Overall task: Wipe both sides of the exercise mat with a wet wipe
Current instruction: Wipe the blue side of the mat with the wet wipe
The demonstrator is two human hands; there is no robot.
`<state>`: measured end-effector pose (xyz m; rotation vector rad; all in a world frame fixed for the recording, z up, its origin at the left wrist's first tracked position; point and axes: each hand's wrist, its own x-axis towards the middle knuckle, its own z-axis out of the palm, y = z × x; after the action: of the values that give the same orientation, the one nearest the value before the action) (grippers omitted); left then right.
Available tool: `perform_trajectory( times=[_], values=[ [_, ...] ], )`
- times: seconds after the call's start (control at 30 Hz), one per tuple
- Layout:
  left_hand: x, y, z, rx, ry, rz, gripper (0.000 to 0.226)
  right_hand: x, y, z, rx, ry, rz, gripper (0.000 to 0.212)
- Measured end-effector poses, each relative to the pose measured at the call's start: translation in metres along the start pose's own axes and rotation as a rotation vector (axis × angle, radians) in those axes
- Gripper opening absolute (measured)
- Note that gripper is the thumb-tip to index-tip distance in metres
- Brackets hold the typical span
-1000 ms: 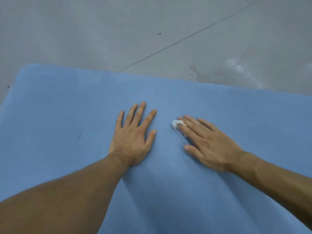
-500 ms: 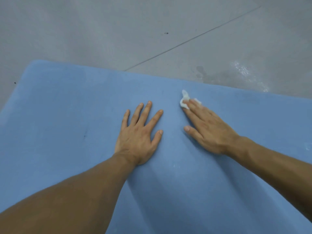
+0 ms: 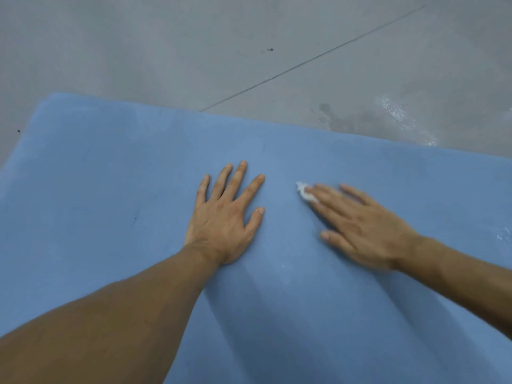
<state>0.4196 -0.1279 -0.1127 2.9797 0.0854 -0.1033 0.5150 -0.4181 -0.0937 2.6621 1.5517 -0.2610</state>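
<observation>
1. Exercise mat [image 3: 97, 176]: the blue mat lies flat on the grey floor [image 3: 138, 45] and fills the view from 9 o'clock across to 3 o'clock. Its far edge runs below the floor joint [image 3: 304, 65].
2. Left hand [image 3: 224, 217]: your palm lies flat on the mat near the centre, with the fingers straight, spread, and pointing toward 12 o'clock. It holds nothing.
3. Wet wipe [image 3: 303, 193]: a small white wad lies on the mat at 3 o'clock from your left index fingertip, apart from that hand. Part of it is hidden under your right fingertips.
4. Right hand [image 3: 365, 231]: your extended fingers point toward 10 o'clock and press the wipe against the mat. They are not curled round it. The hand is slightly blurred.
5. Wet patch [image 3: 360, 120]: a dark, glistening area marks the floor at 1 o'clock, just beyond the mat's far edge.
</observation>
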Motion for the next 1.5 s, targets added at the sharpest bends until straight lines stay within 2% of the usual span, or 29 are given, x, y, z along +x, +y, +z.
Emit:
perform_trajectory(
  times=[0.17,0.27,0.33,0.43,0.63,0.8,0.87,1.07,1.23,1.33,1.43,1.5],
  values=[
    [-0.001,0.0,0.0,-0.005,-0.004,0.003,0.066,0.049,0.053,-0.014,0.047,-0.006,0.352,0.078],
    [0.0,0.0,0.0,-0.008,0.0,0.002,0.066,0.061,0.07,-0.021,0.15,0.006,0.45,0.073],
    [0.0,-0.001,0.0,-0.012,0.005,0.005,0.066,0.055,0.063,-0.021,0.203,-0.015,0.416,0.072],
    [0.0,-0.001,0.0,-0.012,0.007,0.002,0.066,0.028,0.031,-0.011,0.19,-0.039,0.277,0.083],
    [0.0,-0.001,0.002,-0.005,0.024,0.004,0.066,-0.043,-0.043,0.009,0.149,0.021,0.033,0.07],
    [0.0,-0.002,0.005,0.011,0.03,0.005,0.066,-0.058,-0.039,0.011,0.07,-0.008,-0.037,0.069],
    [0.0,-0.001,0.006,0.009,0.035,0.003,0.066,-0.049,-0.018,0.01,0.044,0.009,0.039,0.069],
    [0.0,-0.002,0.006,-0.007,0.039,0.005,0.066,-0.004,0.056,-0.005,0.082,-0.008,0.454,0.085],
    [0.0,-0.003,0.006,0.007,0.029,0.003,0.066,0.014,0.093,-0.017,0.207,0.005,0.638,0.071],
    [0.001,-0.003,0.005,0.007,0.032,0.001,0.066,0.007,0.08,-0.015,0.27,0.011,0.518,0.074],
    [0.001,-0.002,0.006,0.011,0.035,0.001,0.066,-0.014,0.041,-0.004,0.229,-0.034,0.34,0.084],
    [0.001,-0.002,0.006,0.012,0.03,0.001,0.066,-0.037,0.012,0.004,0.247,-0.032,0.255,0.082]
  ],
)
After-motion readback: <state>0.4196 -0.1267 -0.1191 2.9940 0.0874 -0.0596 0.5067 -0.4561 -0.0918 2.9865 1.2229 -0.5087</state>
